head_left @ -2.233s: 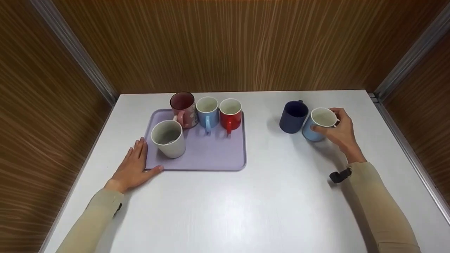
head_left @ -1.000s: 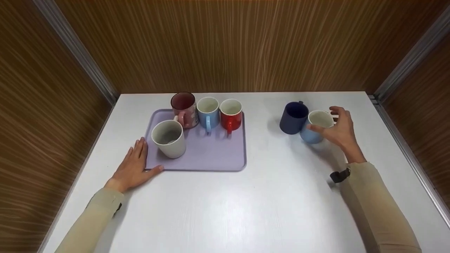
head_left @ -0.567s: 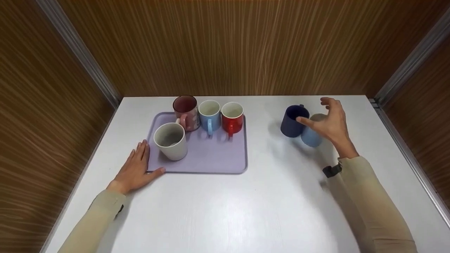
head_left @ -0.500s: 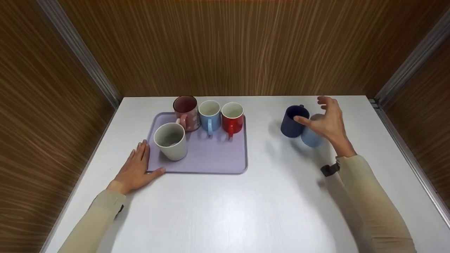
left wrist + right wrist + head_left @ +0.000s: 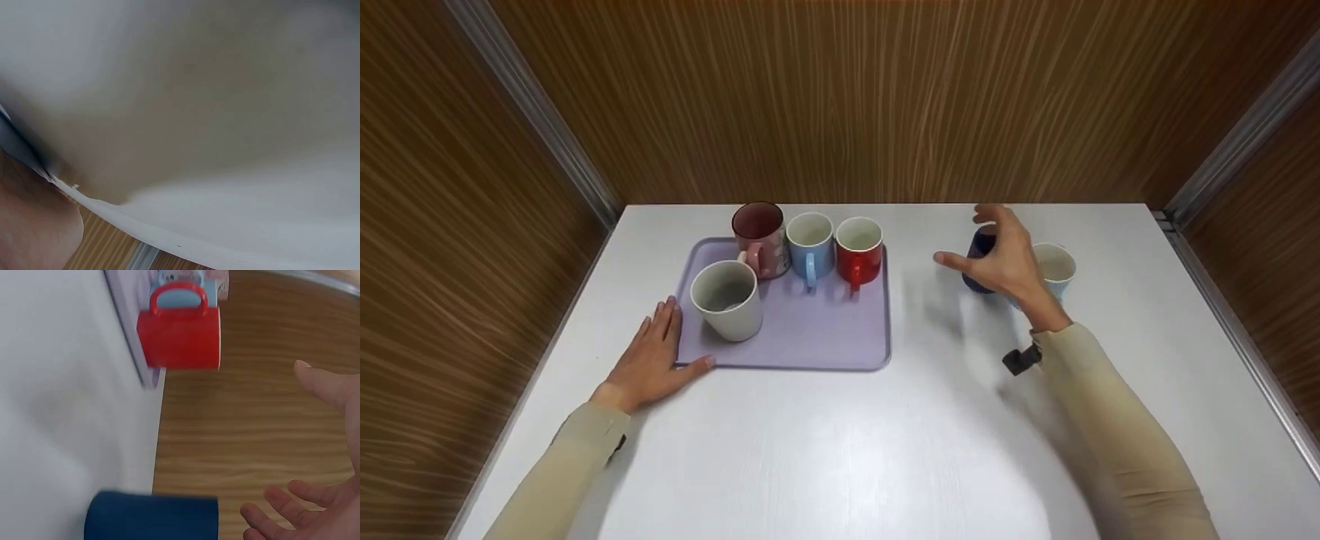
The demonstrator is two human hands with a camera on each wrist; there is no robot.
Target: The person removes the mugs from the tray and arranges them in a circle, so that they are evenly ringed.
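My left hand [image 5: 649, 361] lies flat with spread fingers, its fingertips and thumb at the left edge of the lilac tray [image 5: 817, 346]. My right hand [image 5: 1003, 259], thumb and fingers apart, hovers over the navy mug [image 5: 979, 241] and partly hides it. Nothing is in its grasp. In the right wrist view that navy mug [image 5: 152, 517] is beside the fingers [image 5: 287, 509]. A light blue mug [image 5: 1055, 264] with a pale inside stands just right of it, partly behind the wrist. On the tray are a pink mug [image 5: 769, 251], another light blue mug [image 5: 810, 251], a red mug [image 5: 859, 255] and a large white mug [image 5: 735, 311].
The white table [image 5: 810, 450] ends at a wood-patterned back panel [image 5: 840, 105], with similar panels at both sides. The three smaller mugs form a row along the tray's back edge, handles toward me. The white mug stands at the tray's left front.
My right hand has let go of the right-hand light blue mug and moved left, over the navy mug. That light blue mug stays beside the navy one. My left hand has not moved.
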